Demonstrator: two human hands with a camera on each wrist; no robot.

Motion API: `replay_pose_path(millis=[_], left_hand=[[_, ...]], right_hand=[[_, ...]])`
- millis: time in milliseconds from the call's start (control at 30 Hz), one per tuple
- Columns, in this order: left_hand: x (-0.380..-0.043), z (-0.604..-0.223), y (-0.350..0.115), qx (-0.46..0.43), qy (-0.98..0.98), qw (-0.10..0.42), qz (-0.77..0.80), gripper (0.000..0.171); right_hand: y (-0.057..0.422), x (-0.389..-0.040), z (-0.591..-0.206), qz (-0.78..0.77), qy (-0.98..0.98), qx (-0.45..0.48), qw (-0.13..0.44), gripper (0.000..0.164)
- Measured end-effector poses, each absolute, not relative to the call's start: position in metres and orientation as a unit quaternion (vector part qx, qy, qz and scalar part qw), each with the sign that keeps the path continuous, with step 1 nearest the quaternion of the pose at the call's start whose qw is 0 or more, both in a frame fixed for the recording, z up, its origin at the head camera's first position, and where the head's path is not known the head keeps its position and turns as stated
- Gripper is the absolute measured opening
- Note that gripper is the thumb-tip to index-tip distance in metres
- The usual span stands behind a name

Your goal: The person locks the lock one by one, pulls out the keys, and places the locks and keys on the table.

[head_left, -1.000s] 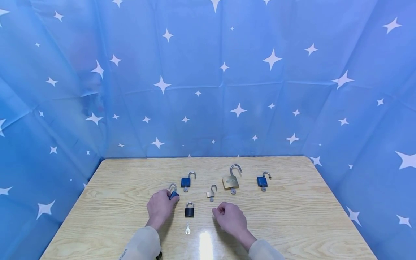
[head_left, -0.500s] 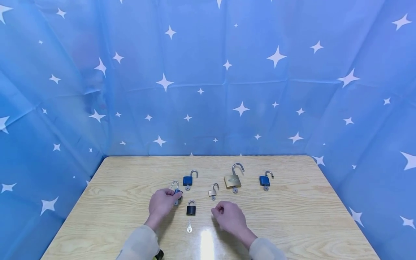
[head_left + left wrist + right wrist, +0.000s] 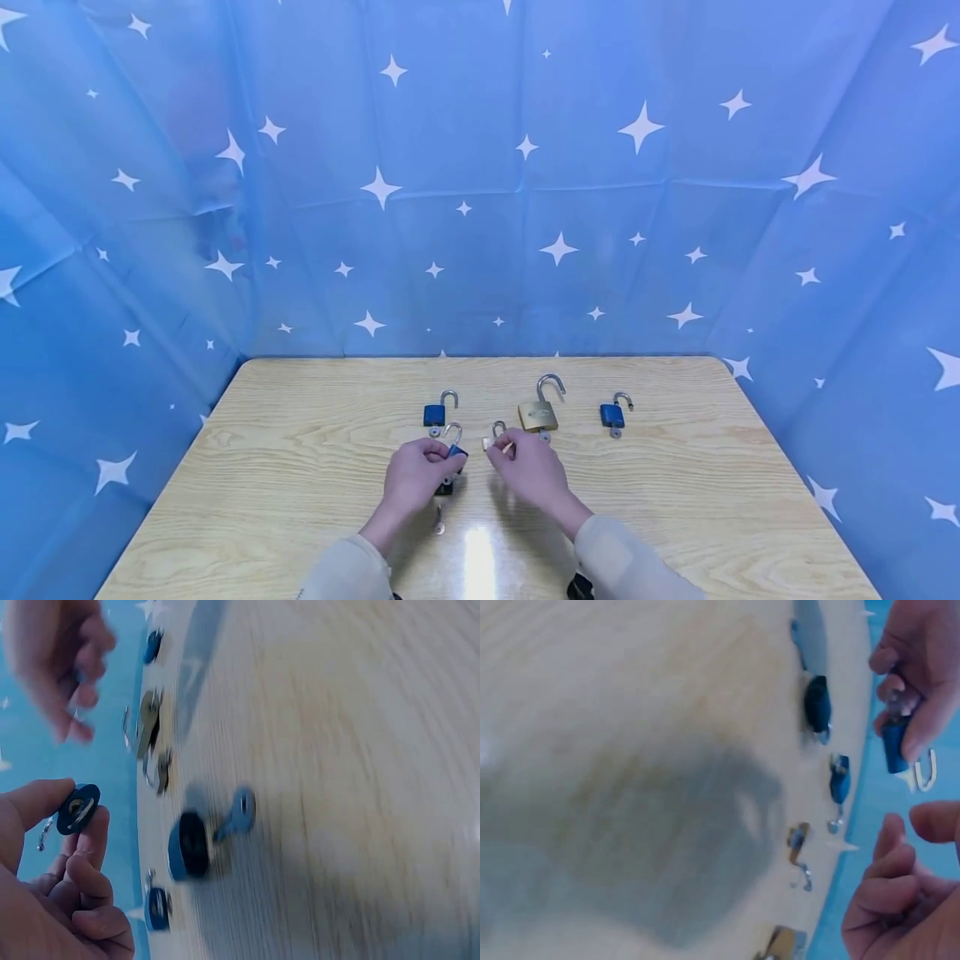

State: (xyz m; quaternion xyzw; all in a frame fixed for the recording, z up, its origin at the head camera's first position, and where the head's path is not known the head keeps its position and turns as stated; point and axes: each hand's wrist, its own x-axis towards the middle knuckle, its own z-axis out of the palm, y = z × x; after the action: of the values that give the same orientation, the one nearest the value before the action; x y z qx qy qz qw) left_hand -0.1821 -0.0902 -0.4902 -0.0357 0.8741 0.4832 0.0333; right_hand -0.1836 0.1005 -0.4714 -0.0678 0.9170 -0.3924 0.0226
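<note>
Between thumb and fingers, my left hand [image 3: 411,482] pinches a small blue padlock [image 3: 455,452] with its shackle open. Its underside faces the left wrist camera. The right wrist view shows this blue padlock [image 3: 895,744] lifted off the table, with something grey at its base. My right hand [image 3: 534,473] holds nothing; its thumb and index finger are spread apart, the others curled. It hovers at the small brass padlock [image 3: 486,444], partly hiding it. Below the left hand, partly covered, stands a black padlock [image 3: 193,846] with a loose key [image 3: 240,812] before it.
Behind the hands, another blue padlock [image 3: 434,415], a large brass padlock [image 3: 537,415] and a further blue padlock [image 3: 611,415] stand on the wooden table [image 3: 720,500], shackles open, keys at their bases. A blue starry curtain [image 3: 480,275] hangs behind.
The left hand has carried the blue padlock rightward, to in front of the black padlock. My right hand has shifted slightly up towards the small brass padlock, and its thumb and index finger have spread.
</note>
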Motion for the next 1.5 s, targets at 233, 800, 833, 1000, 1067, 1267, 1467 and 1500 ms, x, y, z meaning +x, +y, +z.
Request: replay_pose_path(millis=[233,800,833,1000,1067,1267,1467,1500], left_hand=[[-0.174,-0.492,-0.066,0.004,0.903,0.018,0.430,0.024],[-0.172,-0.501,-0.059,0.032,0.858,0.060,0.509,0.025],[-0.172,-0.501,-0.059,0.034,0.850,0.065,0.521,0.025],[-0.174,-0.506,-0.060,0.050,0.808,0.089,0.580,0.028],[-0.175,-0.507,-0.060,0.059,0.797,0.093,0.594,0.028],[-0.174,-0.508,-0.058,0.056,0.778,0.101,0.618,0.027],[-0.172,-0.509,-0.053,0.035,0.774,0.089,0.626,0.027],[-0.173,-0.509,-0.052,0.032,0.778,0.088,0.621,0.027]], right_hand=[[0.095,-0.197,-0.466,-0.434,0.896,-0.088,0.004,0.020],[0.103,-0.198,-0.467,-0.455,0.884,-0.107,0.027,0.011],[0.104,-0.197,-0.466,-0.453,0.884,-0.112,0.025,0.010],[0.109,-0.198,-0.464,-0.449,0.883,-0.131,0.022,0.009],[0.111,-0.199,-0.464,-0.453,0.881,-0.133,0.028,0.010],[0.115,-0.201,-0.467,-0.444,0.886,-0.129,0.030,0.012],[0.115,-0.202,-0.468,-0.426,0.895,-0.131,-0.003,0.009],[0.115,-0.202,-0.467,-0.425,0.896,-0.130,-0.006,0.009]])
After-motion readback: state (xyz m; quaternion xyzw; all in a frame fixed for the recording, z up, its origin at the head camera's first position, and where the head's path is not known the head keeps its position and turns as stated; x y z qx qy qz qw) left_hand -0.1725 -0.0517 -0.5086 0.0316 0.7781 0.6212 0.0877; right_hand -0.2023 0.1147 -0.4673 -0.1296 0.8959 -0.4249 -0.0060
